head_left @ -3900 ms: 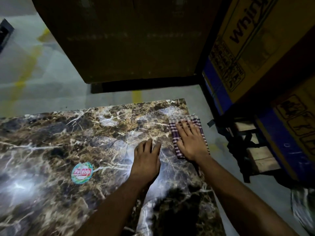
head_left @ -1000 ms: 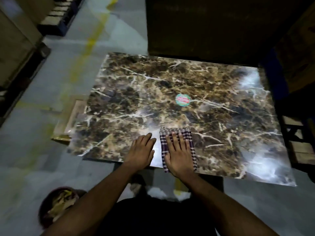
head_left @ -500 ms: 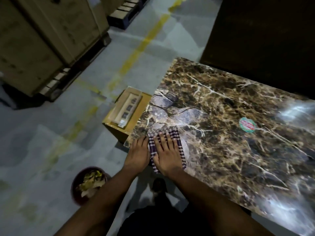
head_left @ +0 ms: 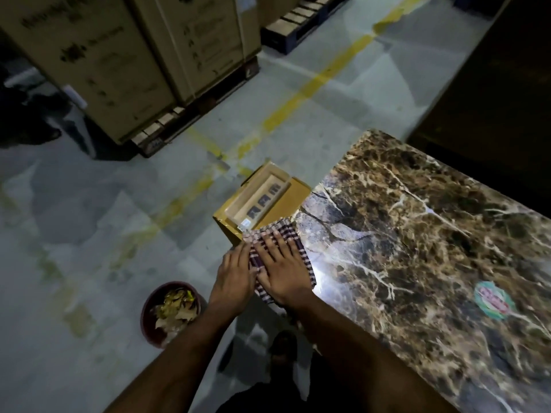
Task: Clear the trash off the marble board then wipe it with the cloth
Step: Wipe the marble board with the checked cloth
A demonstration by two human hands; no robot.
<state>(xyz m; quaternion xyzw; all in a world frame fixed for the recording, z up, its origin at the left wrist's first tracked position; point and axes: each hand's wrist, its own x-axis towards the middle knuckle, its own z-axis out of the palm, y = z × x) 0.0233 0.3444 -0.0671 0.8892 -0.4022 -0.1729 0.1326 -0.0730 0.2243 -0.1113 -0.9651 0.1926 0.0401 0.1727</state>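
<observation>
At the marble board [head_left: 417, 234] corner, right hand [head_left: 281, 272] presses cloth [head_left: 293, 234] flat-fingered; left hand [head_left: 235, 275] seemingly alongside.

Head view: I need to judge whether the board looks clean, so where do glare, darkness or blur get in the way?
Head view: a bright glare patch sits on the marble board just right of the cloth under the right hand; the far right corner falls into darkness; the round sticker is blurred, its lettering unreadable; the left hand is dim but distinct.

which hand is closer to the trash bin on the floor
Left. The left hand lies at the board's corner edge, up and right of the bin; the right hand presses the cloth farther right.
</observation>
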